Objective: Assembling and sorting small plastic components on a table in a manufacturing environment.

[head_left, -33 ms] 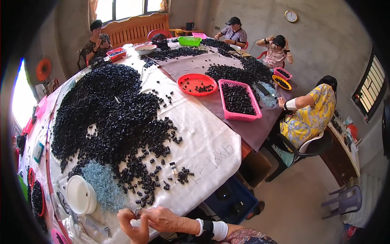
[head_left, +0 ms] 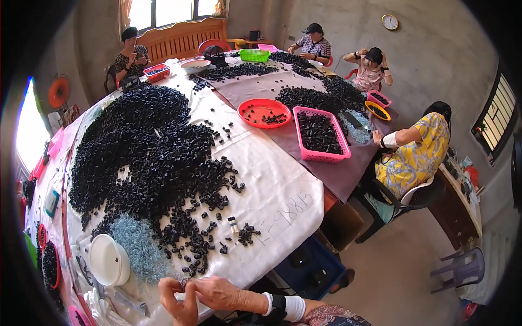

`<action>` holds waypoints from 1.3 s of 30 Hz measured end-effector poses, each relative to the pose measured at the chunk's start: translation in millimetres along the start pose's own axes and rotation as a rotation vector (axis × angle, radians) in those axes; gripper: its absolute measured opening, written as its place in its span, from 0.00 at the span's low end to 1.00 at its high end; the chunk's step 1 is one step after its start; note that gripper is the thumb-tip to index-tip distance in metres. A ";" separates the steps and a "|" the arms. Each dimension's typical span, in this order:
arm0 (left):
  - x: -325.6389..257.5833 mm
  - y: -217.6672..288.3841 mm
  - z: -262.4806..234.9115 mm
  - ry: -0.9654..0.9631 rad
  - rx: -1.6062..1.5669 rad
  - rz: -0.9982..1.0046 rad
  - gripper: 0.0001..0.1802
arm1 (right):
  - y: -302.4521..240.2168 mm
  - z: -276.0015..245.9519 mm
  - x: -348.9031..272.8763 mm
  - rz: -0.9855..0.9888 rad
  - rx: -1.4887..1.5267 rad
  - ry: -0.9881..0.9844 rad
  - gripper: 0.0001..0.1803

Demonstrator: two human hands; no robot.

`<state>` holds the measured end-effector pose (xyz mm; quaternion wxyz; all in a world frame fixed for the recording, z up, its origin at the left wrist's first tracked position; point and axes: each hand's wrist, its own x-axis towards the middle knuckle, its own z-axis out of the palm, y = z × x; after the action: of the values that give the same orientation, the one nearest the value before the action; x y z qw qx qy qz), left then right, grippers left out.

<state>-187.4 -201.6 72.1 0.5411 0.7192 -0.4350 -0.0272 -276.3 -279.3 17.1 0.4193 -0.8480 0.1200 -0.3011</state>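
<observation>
At the table's near edge, my left hand (head_left: 178,302) and my right hand (head_left: 222,293) meet, fingers bent in a pinch. Between the fingertips is something small and dark that I cannot make out. Just beyond them lies a heap of small clear bluish pieces (head_left: 137,247). Short black cylindrical parts (head_left: 190,239) are scattered beside it and run up into a large black pile (head_left: 141,141). A small bottle with a dark band (head_left: 232,225) lies among the loose parts. A white bowl (head_left: 107,261) stands left of the bluish heap.
A white cloth (head_left: 272,179) covers the table. Farther off are a red tray (head_left: 264,125), a pink basket (head_left: 323,156) of black parts and a green basket (head_left: 254,55). Several people sit around, one in yellow (head_left: 413,155) at the right. A blue crate (head_left: 310,266) is below the table edge.
</observation>
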 end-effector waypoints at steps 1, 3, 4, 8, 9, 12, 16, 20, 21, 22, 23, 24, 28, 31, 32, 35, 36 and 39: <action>2.0 -1.8 -1.5 -0.003 -0.005 0.003 0.09 | 3.2 1.6 -0.8 0.038 -0.028 -0.023 0.16; 6.1 -10.0 -10.1 -0.173 0.165 0.076 0.09 | 3.8 4.0 -1.7 0.022 -0.029 -0.021 0.15; 5.6 -21.3 -11.4 -0.196 0.230 0.130 0.10 | 4.0 4.9 -1.4 0.009 -0.031 -0.018 0.14; 13.7 -2.1 -17.8 -0.235 0.386 0.254 0.10 | 1.0 5.6 -3.0 -0.004 -0.076 -0.006 0.20; 16.4 1.1 -19.9 -0.269 0.398 0.244 0.09 | -0.9 4.7 -2.5 0.007 -0.152 -0.010 0.20; 19.2 -5.2 -21.4 -0.340 0.360 0.158 0.09 | 3.1 9.1 -4.9 0.027 -0.291 -0.016 0.19; 13.7 -12.8 -20.0 -0.358 0.356 0.175 0.09 | 4.5 9.7 -7.0 0.031 -0.533 -0.130 0.18; 1.7 -16.7 -18.5 -0.313 0.349 0.275 0.09 | -5.9 2.8 -7.3 0.010 -0.632 -0.146 0.17; -1.3 -18.5 -18.8 -0.315 0.347 0.278 0.09 | -6.8 2.9 -7.3 0.047 -0.556 -0.197 0.14; -7.5 -22.7 -20.0 -0.316 0.335 0.242 0.10 | -7.2 3.5 -7.1 0.083 -0.479 -0.247 0.11; -11.5 -24.6 -20.8 -0.314 0.326 0.206 0.10 | -5.0 5.8 -7.3 0.081 -0.478 -0.246 0.11; -14.0 -26.7 -21.4 -0.313 0.329 0.206 0.10 | -1.2 9.5 -8.0 0.107 -0.219 -0.214 0.10; -22.8 -19.0 -24.0 -0.220 0.117 0.094 0.13 | -16.2 0.1 -1.0 0.122 0.199 -0.166 0.10; -21.5 -30.9 -28.4 0.090 -0.261 -0.055 0.14 | -11.5 -8.5 -2.7 0.133 0.492 -0.152 0.07; -17.0 -28.3 -31.2 0.176 -0.411 -0.289 0.14 | -12.0 -17.3 -2.9 0.172 0.512 -0.245 0.10; 14.8 -24.9 -32.2 -0.244 -0.485 -0.413 0.16 | -22.6 -39.0 0.2 0.305 0.901 -0.298 0.26; 24.3 -20.9 -31.4 -0.369 -0.642 -0.512 0.16 | -14.5 -35.7 -2.9 0.328 0.965 -0.337 0.30; 29.0 -32.9 -35.4 -0.680 -1.060 -0.677 0.20 | -28.0 -46.4 7.2 0.434 1.113 -0.453 0.27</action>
<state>-131.8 -192.7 72.8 0.6141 0.4065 -0.2609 -0.6242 -300.3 -294.9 63.7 0.8635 -0.5023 0.0232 -0.0400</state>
